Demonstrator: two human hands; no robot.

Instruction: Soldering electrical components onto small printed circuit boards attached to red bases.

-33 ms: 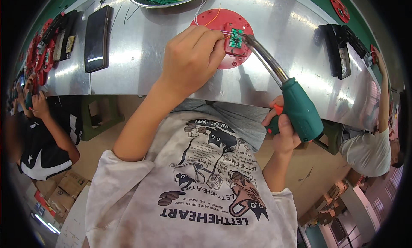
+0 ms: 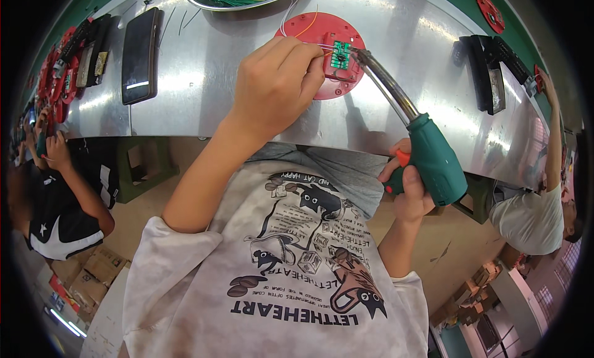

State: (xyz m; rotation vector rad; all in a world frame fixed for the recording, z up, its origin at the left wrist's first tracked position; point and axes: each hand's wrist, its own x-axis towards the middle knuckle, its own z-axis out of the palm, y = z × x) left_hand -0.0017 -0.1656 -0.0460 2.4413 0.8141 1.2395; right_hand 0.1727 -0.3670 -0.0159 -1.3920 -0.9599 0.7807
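Note:
A round red plastic disc [image 2: 351, 36] lies on the metal table in front of me, with a small green circuit board [image 2: 340, 56] on it. My left hand [image 2: 275, 86] rests over the disc's left part, thumb and fingers pinching thin wires, white and orange, whose ends reach the board's left edge. My right hand [image 2: 413, 197] is wrapped around the handle of a green soldering gun [image 2: 438, 163] with a red trigger. Its long metal barrel slants up and left, and the dark tip hovers by the board's right edge; whether it touches, I cannot tell.
At the far edge sits a metal tray [image 2: 244, 8] of green wires. A phone [image 2: 140, 56] lies left, beyond it black holders and several red discs [image 2: 69, 79]. A black stand [image 2: 482, 73] is at right. People work at both sides.
The soldering gun's tip has shifted very slightly right, away from the middle of the circuit board. My left hand has stayed in place.

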